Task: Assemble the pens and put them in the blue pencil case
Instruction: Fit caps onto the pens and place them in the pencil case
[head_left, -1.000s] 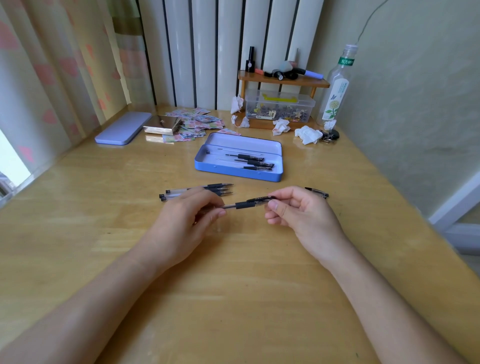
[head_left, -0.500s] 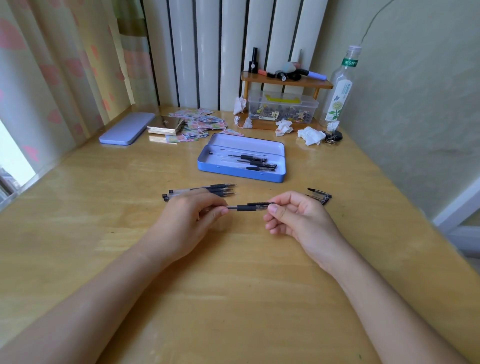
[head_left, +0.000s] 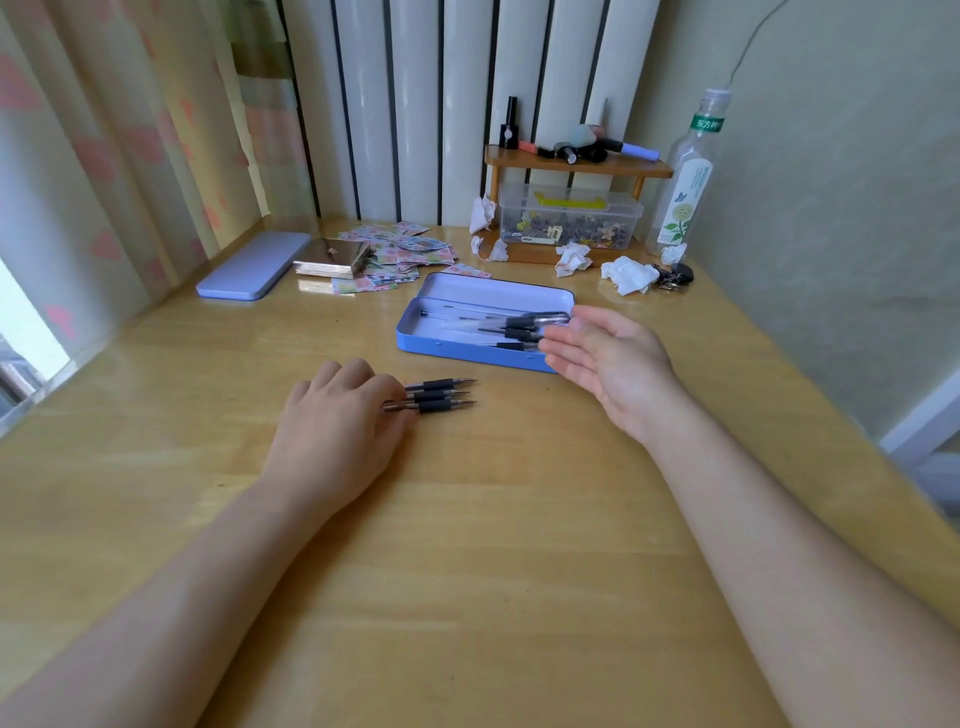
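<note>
A clear plastic bottle is standing at two o'clock on the desk, showing a green neck band with white Chinese characters, too blurred to make out; nothing else is reading legibly.

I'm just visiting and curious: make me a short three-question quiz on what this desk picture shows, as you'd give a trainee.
1. True or false: the blue pencil case lies open with pens inside.
2. Which hand rests on the group of pens lying on the table?
   A. left hand
   B. right hand
   C. neither
3. Fill in: the right hand is open, palm turned inward, at the ____ end of the case.

Key:
1. True.
2. A; its fingers cover the pens' rear ends, the tips point right.
3. Right; a blurred pen sits in the case by its fingertips.
</note>
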